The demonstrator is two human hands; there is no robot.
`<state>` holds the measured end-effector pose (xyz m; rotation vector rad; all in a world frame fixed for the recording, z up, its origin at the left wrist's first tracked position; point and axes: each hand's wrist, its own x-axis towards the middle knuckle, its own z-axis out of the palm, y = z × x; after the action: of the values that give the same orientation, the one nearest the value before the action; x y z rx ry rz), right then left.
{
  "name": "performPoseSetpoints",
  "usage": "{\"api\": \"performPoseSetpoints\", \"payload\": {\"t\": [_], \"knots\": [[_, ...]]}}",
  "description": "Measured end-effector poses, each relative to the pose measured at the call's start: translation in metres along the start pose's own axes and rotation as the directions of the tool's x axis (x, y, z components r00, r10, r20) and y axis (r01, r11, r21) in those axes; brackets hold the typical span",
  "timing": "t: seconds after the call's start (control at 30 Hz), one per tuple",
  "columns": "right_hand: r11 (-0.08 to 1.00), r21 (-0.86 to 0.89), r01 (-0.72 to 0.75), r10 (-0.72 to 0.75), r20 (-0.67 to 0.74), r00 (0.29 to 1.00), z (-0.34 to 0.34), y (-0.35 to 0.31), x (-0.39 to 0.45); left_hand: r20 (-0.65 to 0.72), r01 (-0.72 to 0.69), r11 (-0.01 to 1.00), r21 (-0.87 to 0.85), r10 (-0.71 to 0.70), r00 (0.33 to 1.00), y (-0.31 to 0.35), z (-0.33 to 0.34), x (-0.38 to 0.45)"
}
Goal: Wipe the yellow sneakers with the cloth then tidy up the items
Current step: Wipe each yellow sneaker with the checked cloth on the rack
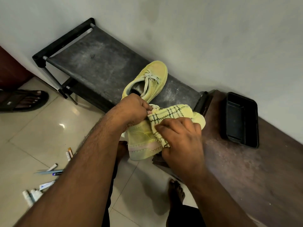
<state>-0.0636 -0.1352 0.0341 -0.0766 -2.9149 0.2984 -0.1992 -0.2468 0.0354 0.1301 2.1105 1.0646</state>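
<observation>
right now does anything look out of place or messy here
Yes: small tubes and pens lie scattered on the tiled floor at lower left, not in the black tray, which sits on the wooden ledge. The shoe rack's top looks dusty.

**Yellow sneakers and checked cloth**

One yellow sneaker is lying on the dark shoe rack, toe toward the wall, laces loose. The second sneaker is being held off the rack, with the yellow checked cloth draping over its upper.
</observation>
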Motion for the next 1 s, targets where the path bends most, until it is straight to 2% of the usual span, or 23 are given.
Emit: {"api": "performPoseSetpoints", "payload": {"t": [0.1,0.2,0.27,0.33,0.4,0.47,0.5,0.57,0.67,0.73,0.8,0.93,1.0], "knots": [[0.991,-0.066,-0.114,0.117,0.035,0.993,-0.005,0.018,0.004,0.001,-0.003,1.0,-0.002,0.003,1.0,0.0,0.0,0.0],[0.93,-0.121,-0.347,0.353,0.031,0.935,-0.009,0.051,0.01,0.0,-0.005,1.0,0.009,0.005,1.0,-0.001,-0.001,-0.001],[0.906,-0.118,-0.407,0.412,0.021,0.911,-0.01,0.057,0.012,-0.001,-0.009,1.0,0.018,0.009,1.0,0.0,0.0,-0.001],[0.933,-0.119,-0.34,0.344,0.016,0.939,-0.009,0.044,0.01,-0.007,-0.01,1.0,0.026,0.011,1.0,0.0,0.0,-0.001],[0.978,-0.09,-0.189,0.191,0.009,0.982,-0.006,0.02,0.005,-0.012,-0.012,1.0,0.026,0.012,1.0,0.001,0.0,0.0],[0.997,-0.051,-0.057,0.058,0.012,0.998,-0.003,0.003,0.001,-0.018,-0.017,1.0,0.027,0.017,1.0,0.001,0.0,0.0],[0.999,-0.036,-0.039,0.039,0.014,0.999,-0.003,0.001,0.002,-0.02,-0.018,1.0,0.02,0.018,1.0,0.0,0.0,0.0],[0.994,-0.054,-0.095,0.096,0.02,0.995,-0.003,0.013,0.005,-0.016,-0.015,1.0,0.011,0.015,1.0,0.0,0.0,0.0],[0.951,-0.103,-0.291,0.294,0.013,0.956,-0.005,0.043,0.009,-0.011,-0.017,1.0,0.017,0.017,1.0,-0.001,0.0,0.0],[0.926,-0.101,-0.364,0.367,0.011,0.93,-0.007,0.052,0.011,-0.008,-0.021,1.0,0.016,0.021,1.0,-0.001,0.0,0.001],[0.942,-0.083,-0.326,0.328,0.013,0.945,-0.006,0.045,0.008,-0.009,-0.017,1.0,0.023,0.018,1.0,0.0,0.0,0.001],[0.998,-0.009,-0.062,0.063,0.031,0.998,-0.003,0.009,0.001,-0.034,-0.019,1.0,0.002,0.019,0.999,-0.001,0.001,0.002],[0.998,0.012,-0.067,0.066,0.034,0.997,-0.003,0.009,0.003,-0.033,-0.016,1.0,-0.014,0.016,0.999,-0.002,0.002,0.002]]}}
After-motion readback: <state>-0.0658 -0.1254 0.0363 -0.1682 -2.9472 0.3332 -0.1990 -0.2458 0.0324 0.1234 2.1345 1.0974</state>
